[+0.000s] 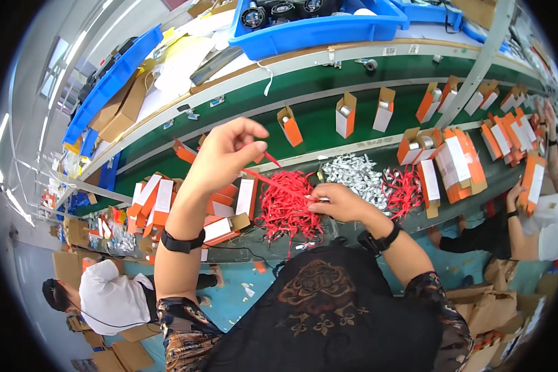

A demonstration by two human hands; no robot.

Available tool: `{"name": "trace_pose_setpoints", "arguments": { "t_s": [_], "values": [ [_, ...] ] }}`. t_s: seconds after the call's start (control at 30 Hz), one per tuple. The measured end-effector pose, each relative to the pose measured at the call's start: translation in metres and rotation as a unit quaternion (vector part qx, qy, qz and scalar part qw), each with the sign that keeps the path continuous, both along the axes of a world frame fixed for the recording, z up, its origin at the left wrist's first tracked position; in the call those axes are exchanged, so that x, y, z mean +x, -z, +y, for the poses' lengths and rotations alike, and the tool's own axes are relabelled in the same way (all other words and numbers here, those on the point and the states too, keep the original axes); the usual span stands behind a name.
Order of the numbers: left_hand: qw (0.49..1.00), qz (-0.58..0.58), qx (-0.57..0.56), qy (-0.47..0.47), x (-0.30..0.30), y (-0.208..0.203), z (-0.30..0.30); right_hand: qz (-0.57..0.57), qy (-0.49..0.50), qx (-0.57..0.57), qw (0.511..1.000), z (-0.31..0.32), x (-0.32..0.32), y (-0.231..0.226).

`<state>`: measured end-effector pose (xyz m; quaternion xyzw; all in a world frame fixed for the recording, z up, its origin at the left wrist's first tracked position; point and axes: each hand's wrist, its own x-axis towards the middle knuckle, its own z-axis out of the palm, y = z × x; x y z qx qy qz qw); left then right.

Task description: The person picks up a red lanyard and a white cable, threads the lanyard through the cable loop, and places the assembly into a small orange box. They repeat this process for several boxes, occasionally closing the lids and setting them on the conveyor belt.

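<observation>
While the left hand [226, 149] is raised above the surface [328, 124], its grip is pinched shut on the end of a red strap [273, 181], which runs taut down to the right hand [336, 202]. That grip is closed too, fingertips holding the strap's lower end at the edge of the red strap pile [286, 208]. The step in hand looks like drawing one strap free of the tangle; the next move probably calls for keeping it clear of the other loops. Beside the pile lie silver foil packets [353, 175] and a smaller red heap [404, 191]. Open orange-and-white boxes [345, 115] stand spaced along the green belt, with flat ones stacked at both sides. Blue bins [316, 28] sit on the shelf behind. Another person's hand [514, 197] works at the right, and someone in a white shirt [115, 301] sits on the floor among cardboard.
</observation>
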<state>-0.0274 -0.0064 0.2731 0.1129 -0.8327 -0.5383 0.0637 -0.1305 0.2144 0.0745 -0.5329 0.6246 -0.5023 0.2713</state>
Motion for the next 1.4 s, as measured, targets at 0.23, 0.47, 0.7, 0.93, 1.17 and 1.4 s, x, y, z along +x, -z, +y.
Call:
{"name": "trace_pose_setpoints", "arguments": {
  "t_s": [0.23,0.47,0.7,0.93,1.17,1.4],
  "values": [
    [0.886,0.076,0.441,-0.123,0.015,0.172,-0.015,-0.189,0.005,0.067,0.98,0.038,0.006,-0.069],
    [0.814,-0.037,0.58,0.019,0.0,0.251,0.096,-0.042,0.101,0.061,0.992,0.028,0.017,-0.097],
    [0.841,-0.087,0.532,0.049,-0.012,0.266,0.103,0.175,0.166,0.092,0.966,-0.001,-0.011,-0.144],
    [0.872,0.309,0.381,0.0,-0.04,0.229,0.036,0.114,0.117,0.122,0.979,-0.048,-0.034,-0.148],
    [0.944,0.163,0.28,0.068,-0.061,0.187,0.009,0.102,0.116,0.082,0.985,-0.112,-0.06,-0.13],
    [0.85,0.148,0.473,-0.177,-0.046,0.235,-0.013,-0.007,0.087,0.102,0.991,-0.171,-0.08,-0.081]
  ]
}}
